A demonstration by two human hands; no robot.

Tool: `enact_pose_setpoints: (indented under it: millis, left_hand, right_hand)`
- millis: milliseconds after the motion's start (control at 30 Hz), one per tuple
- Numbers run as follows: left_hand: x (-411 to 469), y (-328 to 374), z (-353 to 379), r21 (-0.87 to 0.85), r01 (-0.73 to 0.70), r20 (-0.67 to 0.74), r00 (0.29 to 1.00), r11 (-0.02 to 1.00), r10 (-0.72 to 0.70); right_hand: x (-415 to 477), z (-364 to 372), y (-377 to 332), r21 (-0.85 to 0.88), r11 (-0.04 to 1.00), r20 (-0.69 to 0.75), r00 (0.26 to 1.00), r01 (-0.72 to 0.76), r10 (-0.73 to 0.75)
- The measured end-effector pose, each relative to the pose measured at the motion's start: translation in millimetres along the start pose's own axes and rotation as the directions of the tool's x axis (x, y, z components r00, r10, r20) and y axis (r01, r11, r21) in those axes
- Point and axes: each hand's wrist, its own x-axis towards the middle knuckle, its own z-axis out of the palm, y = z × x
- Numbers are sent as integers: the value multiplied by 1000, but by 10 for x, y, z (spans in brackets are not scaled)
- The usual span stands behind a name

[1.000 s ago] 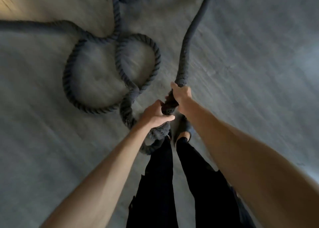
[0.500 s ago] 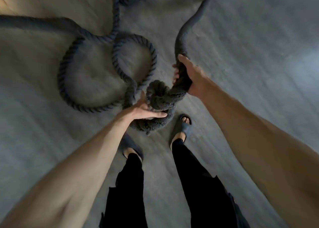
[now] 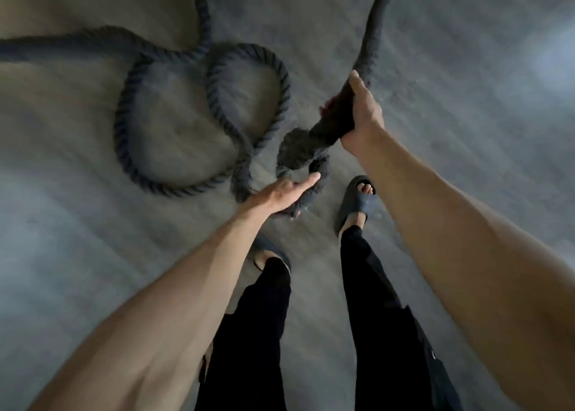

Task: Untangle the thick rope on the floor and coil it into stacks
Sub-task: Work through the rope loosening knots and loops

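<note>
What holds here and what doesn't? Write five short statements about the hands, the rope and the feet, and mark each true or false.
1. The right hand grips the rope and holds part of it off the floor. True.
2. The left hand is clenched in a fist round the rope. False: its fingers are straight, lying against a small hanging loop.
3. Loops of rope lie on the floor to the left of both hands. True.
4. The person is barefoot. False: the one clearly visible foot wears a dark sandal.
5. The rope is already coiled into a neat stack. False: it lies in loose, crossing loops.
</note>
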Motion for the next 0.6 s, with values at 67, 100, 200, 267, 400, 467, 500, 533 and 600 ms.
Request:
enact_pose_setpoints:
  millis: [67,100,200,267,400,467,500,533,600]
  left_hand:
    - [-77,-101,-3,84,-59,-115,991,995,69]
    - [-152,-148,0,150,-84,-149,983,985,106]
    - [-325,-308,48,253,-142,-208,958,957,197]
    - [-430,-410,84,317,-169,-216,945,933,245]
    - [-577,-734,233,394,-135,-228,944,909,239]
    - [-661,-936,387,352,-128,-190,960,927,204]
    - [-717,-1032,475,311,-132,-156,970,941,187]
    - [-755,-1117,560,269,-133,-125,977,954,172]
    - [-752,-1293,692,208,-74,-89,992,975,94]
  right_hand:
    - [-75,-12,148,-77,997,3,1000,-4,5]
    - [-109,-25,250,-119,993,9,1000,-17,18]
    - [-252,-32,623,-260,963,34,996,-76,88]
    - [-307,-8,866,-458,883,0,993,-101,114]
    - [-451,27,1130,-706,700,-52,993,-109,102]
    - [-466,65,1144,-722,690,-18,998,-52,56]
    - [-470,107,1122,-709,705,2,999,-28,42]
    - [-473,158,1074,-686,728,12,1000,-10,24]
    - [-461,280,928,-621,783,-12,999,16,-30]
